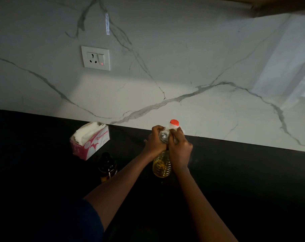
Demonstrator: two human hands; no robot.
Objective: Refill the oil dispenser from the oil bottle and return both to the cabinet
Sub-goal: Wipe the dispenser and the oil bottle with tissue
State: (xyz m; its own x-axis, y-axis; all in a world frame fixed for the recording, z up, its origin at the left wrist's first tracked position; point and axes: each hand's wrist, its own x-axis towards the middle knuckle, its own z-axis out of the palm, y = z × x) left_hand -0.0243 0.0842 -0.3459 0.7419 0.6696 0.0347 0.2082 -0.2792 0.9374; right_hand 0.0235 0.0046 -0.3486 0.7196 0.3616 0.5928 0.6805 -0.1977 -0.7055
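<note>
Nearest the camera, at 7 o'clock in the view, a dark blue sleeve (88, 222) is seen on the left arm. Both bare forearms are stretched over the black countertop (244, 180) toward the middle.

The oil dispenser (107, 165), a dark bottle with a black top, is stood upright on the countertop at 9 o'clock from the oil bottle, apart from it and touched by neither hand. The oil bottle (162, 165) is stood upright just below centre, with yellow oil in its ribbed lower part and a red cap (174, 122) fitted at its top. Its clear upper part is gripped from both sides. The left hand (155, 140) is curled round it from 9 o'clock and the right hand (180, 147) from 3 o'clock.

A red and white tissue box (90, 140), open at the top, is placed at 10 o'clock from the bottle. Behind it, a white marble wall (200, 67) with grey veins is seen. A socket plate (95, 58) with a small red light is mounted on it at 11 o'clock.
</note>
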